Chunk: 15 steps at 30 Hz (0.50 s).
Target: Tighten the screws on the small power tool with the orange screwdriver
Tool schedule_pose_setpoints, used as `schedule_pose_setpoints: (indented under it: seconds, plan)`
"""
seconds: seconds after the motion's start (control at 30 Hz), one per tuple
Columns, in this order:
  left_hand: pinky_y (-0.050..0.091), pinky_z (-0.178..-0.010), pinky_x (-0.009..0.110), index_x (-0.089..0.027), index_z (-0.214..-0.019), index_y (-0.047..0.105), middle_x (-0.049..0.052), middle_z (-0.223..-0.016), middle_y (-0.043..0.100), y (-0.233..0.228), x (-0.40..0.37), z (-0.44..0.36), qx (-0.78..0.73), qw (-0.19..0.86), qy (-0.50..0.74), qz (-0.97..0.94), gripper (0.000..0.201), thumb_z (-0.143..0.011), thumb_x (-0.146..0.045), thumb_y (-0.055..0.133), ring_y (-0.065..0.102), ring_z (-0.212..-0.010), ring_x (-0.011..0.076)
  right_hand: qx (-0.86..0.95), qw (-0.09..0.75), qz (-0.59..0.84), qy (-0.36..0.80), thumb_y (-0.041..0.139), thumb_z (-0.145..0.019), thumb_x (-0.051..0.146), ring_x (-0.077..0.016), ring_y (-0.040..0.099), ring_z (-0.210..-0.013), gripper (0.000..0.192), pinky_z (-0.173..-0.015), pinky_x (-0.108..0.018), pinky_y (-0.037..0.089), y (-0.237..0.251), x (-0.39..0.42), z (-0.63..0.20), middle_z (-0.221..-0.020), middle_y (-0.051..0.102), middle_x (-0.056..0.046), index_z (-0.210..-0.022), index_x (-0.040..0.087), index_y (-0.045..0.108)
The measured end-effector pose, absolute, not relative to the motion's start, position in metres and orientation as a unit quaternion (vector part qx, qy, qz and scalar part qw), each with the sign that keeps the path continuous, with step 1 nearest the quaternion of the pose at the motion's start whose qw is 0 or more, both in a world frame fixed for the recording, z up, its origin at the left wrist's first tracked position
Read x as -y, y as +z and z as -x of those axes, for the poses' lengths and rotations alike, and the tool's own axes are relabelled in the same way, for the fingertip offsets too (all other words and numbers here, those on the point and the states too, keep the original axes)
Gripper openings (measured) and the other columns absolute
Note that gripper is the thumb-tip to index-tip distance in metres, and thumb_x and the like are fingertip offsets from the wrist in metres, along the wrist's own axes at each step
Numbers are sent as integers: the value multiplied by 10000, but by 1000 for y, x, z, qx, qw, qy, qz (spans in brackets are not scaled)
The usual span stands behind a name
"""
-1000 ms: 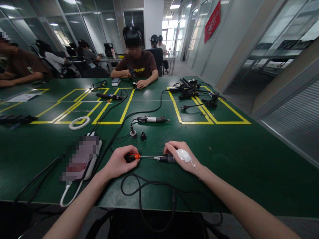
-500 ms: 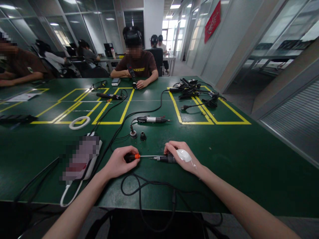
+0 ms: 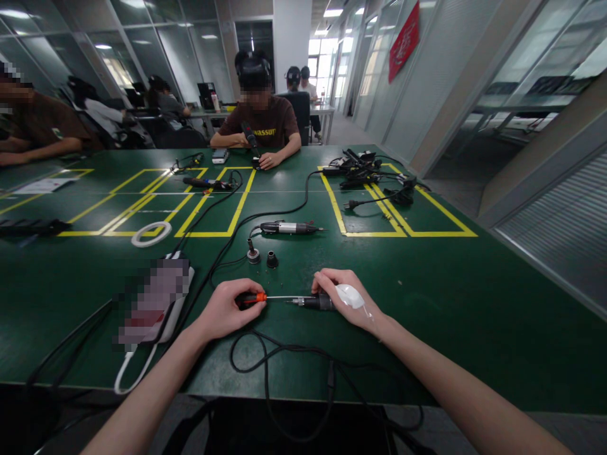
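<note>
Near the front edge of the green table point(image 3: 450, 303), a screwdriver point(image 3: 265, 297) with an orange collar is gripped in the closed left hand point(image 3: 226, 309), its shaft laid level toward the nose of a black power tool point(image 3: 317, 303), which is clasped by the right hand point(image 3: 345, 297) (a white pad sits on its back). A screw at the nose seems to be worked; steady, aligned turning is called for. Both forearms are stretched forward, wrists low.

Premises: a glass-partitioned office floor fitted out as an assembly workroom. Long green-matted table point(image 3: 474, 303) marked into yellow-taped bays point(image 3: 398, 215); corded electric screwdrivers point(image 3: 289, 227) and cables lie on it. Several seated people point(image 3: 263, 123) work at it; ceiling strip lighting overhead.
</note>
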State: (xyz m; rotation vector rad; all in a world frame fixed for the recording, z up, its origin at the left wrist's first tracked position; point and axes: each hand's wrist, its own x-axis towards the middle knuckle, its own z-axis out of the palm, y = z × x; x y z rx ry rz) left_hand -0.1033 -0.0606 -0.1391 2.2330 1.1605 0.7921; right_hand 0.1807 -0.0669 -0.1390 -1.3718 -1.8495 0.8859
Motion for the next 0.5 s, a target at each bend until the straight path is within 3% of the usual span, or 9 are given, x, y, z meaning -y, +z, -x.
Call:
schedule_pose_setpoints:
  seconds: [0.4,0.5]
  plan:
    - [509,-686,211,-157,-851,750,41,-784,755,-136,60,103,-410,229,280,-837,158,-890,-261,637,685,-706,129,708,328,529,334,434,-1014,435,-212,676,-734,451,-743,-331,478,-137,67,-179,-739,738,-41,-695,214,664]
    - [530,-711,220,-159,-930,747,43,-828,762,-139,61,104,-415,237,289,-830,149,-874,-263,656,694,-736,135,711,325,529,330,441,-1016,433,-210,676,-724,451,-738,-326,481,-138,66,-180,-729,732,-37,-692,214,666]
